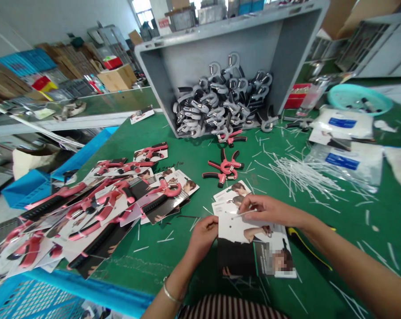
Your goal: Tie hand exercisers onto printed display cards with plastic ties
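Note:
A printed backing card (237, 257) with small punched holes is held up over the green table. The fingers of my left hand (204, 235) are closed on its left edge. My right hand (267, 210) pinches a thin white cable tie (239, 215) against the card's upper part, near a hole; how far the tie passes through is hidden. Behind this card lie more printed cards (222, 197). Farther back, red-and-black hand grip strengtheners (225, 168) rest in a small cluster. A yellow-and-black tool (308, 248) is partly covered by my right forearm.
A grey crate (227, 44) lies tipped toward me, holding several grey hand grips (217, 104). Carded red grips (104, 199) are piled at left above a blue basket (54, 294). Loose cable ties (307, 175), plastic bags (350, 164) and a turquoise basin (336, 95) stand right.

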The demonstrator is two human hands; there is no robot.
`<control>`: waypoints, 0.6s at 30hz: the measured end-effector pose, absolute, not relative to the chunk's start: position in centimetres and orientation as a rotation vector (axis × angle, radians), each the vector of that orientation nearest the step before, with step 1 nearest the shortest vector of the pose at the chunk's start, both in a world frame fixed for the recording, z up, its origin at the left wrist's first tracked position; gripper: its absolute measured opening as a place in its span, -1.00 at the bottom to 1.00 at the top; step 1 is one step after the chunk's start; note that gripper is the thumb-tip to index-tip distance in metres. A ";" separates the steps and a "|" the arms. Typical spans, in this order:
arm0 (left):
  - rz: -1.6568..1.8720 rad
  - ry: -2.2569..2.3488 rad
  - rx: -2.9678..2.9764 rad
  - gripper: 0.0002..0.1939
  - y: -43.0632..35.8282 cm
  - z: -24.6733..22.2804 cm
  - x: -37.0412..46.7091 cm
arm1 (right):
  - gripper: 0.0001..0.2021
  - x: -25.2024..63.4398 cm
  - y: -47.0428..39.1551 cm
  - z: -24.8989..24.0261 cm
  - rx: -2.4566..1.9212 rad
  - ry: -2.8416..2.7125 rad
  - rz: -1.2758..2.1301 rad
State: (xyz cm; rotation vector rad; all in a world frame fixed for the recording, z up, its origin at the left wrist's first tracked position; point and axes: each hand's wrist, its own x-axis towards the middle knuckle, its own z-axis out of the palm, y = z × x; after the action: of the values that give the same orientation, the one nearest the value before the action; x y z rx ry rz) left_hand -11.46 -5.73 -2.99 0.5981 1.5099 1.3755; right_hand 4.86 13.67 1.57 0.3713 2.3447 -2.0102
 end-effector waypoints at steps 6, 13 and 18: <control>1.393 1.340 0.599 -0.79 -5.5 0.0 -12.7 | -0.80 3.5 11.9 -0.1 0.666 2.435 -2.257; 1.422 1.341 1.047 -0.71 -4.1 3.5 -13.8 | -0.80 1.6 11.8 0.6 0.636 2.255 -2.705; 1.406 1.639 1.275 -0.79 -5.8 2.2 -13.1 | -0.70 1.7 10.6 -0.1 0.603 2.092 -2.685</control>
State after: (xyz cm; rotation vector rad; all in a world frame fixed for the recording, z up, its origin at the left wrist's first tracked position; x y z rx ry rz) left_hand -13.09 -5.84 2.22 1.2747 1.6394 1.4057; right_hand 1.68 10.65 -0.11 0.6027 2.0915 -2.6846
